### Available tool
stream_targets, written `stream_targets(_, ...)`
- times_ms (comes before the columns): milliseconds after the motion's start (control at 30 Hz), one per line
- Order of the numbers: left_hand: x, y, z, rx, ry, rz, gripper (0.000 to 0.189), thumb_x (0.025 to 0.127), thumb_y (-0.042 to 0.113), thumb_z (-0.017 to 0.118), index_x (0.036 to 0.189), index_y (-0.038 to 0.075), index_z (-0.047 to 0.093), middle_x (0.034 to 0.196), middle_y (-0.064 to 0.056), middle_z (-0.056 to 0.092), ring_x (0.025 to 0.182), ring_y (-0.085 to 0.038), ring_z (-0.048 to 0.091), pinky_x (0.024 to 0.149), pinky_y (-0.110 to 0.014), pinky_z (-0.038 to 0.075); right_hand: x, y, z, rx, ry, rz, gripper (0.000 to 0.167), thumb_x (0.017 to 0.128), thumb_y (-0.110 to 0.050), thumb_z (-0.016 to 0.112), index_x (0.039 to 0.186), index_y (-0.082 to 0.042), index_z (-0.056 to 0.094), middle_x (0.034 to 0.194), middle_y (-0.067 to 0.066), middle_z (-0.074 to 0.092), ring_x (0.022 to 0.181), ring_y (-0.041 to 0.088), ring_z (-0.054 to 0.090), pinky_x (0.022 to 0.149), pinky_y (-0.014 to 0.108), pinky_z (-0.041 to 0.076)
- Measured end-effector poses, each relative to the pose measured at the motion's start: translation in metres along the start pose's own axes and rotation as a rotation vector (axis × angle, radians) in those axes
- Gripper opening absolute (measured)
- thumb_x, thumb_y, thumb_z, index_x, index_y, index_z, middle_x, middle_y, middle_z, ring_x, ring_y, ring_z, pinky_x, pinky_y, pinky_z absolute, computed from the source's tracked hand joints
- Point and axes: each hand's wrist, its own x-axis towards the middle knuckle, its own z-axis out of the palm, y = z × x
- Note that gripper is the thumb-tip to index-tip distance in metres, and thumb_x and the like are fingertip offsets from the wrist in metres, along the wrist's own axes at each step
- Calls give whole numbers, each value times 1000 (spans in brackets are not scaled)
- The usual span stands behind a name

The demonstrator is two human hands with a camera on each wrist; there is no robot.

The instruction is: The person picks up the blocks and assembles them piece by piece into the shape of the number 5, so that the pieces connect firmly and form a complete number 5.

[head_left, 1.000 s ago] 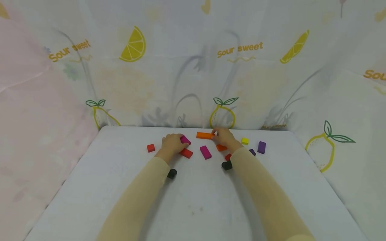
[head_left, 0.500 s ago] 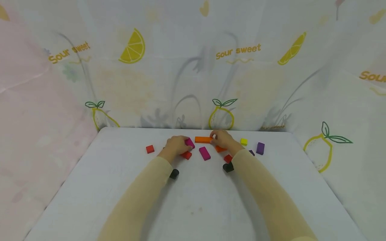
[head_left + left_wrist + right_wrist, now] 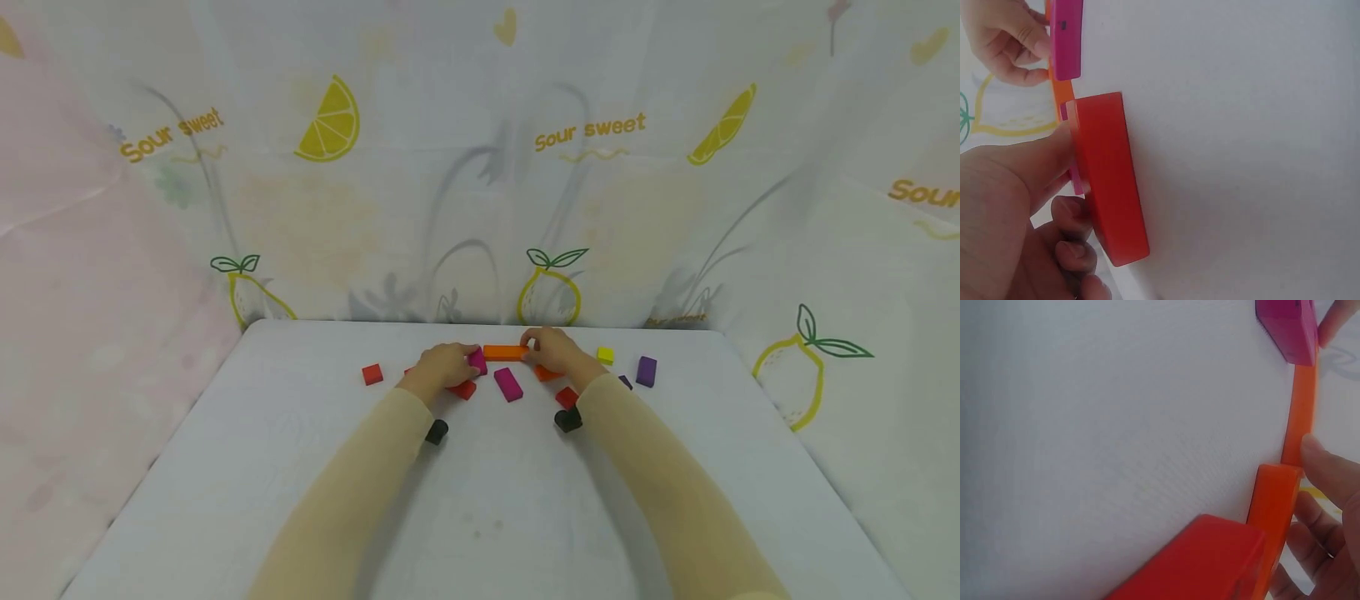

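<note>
At the back of the white table, my left hand (image 3: 442,367) pinches a magenta block (image 3: 477,362) between thumb and fingers. That block stands right at the left end of a long orange block (image 3: 505,353). My right hand (image 3: 553,349) grips the orange block's right end, its thumb (image 3: 1317,456) along the near side. In the left wrist view a red block (image 3: 1110,178) lies in front of the left hand (image 3: 1016,187) and hides most of the held magenta one. A second magenta block (image 3: 508,384) lies between the hands, nearer the person.
Under the right wrist lie a shorter orange block (image 3: 548,374), a red block (image 3: 567,397) and a black piece (image 3: 568,419). Another black piece (image 3: 437,431) is by the left sleeve. Further right are a yellow block (image 3: 605,356) and a purple block (image 3: 647,372); a small red block (image 3: 372,374) lies left.
My left hand has moved right with the magenta block, turning it more upright in view and bringing it against the orange block's left end. The right hand has drawn the orange block slightly nearer.
</note>
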Motion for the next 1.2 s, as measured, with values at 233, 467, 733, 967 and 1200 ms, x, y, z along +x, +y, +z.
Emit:
stream_targets(233,-4,2,-6,21,-67,-13,56,101,35,59,153,31,42,147,-13,52,120,-34,50,108,-53,36,3,4,3,-2,-3,-9,25,99,-24,66,122,-14,64,103,9,61,92,24,54,86,36,48)
stream_targets(467,-4,0,-6,-15,-76,-17,58,100,34,61,154,30,41,146,-13,51,120,-33,49,108,-53,37,1,3,4,43,22,-6,30,98,-24,67,124,-11,63,105,9,61,93,25,54,88,36,48)
stream_targets(733,-4,-6,-6,-115,14,-51,68,92,44,70,150,17,45,144,-13,52,127,-35,47,109,-56,37,-6,4,-4,100,76,16,31,97,-24,66,122,-6,65,107,13,61,95,27,55,89,40,48)
stream_targets(967,-2,-8,-4,-109,27,-52,66,92,45,69,147,15,47,141,-11,55,123,-33,49,108,-52,40,-5,5,-2,65,68,3,26,97,-22,66,119,-7,68,100,10,61,91,25,53,85,36,47)
stream_targets(1200,1,-7,-1,-114,31,-37,65,92,46,69,147,17,48,141,-12,55,124,-34,49,108,-52,39,-6,8,0,88,53,58,27,98,-25,66,120,-9,66,103,10,60,93,25,54,85,36,48)
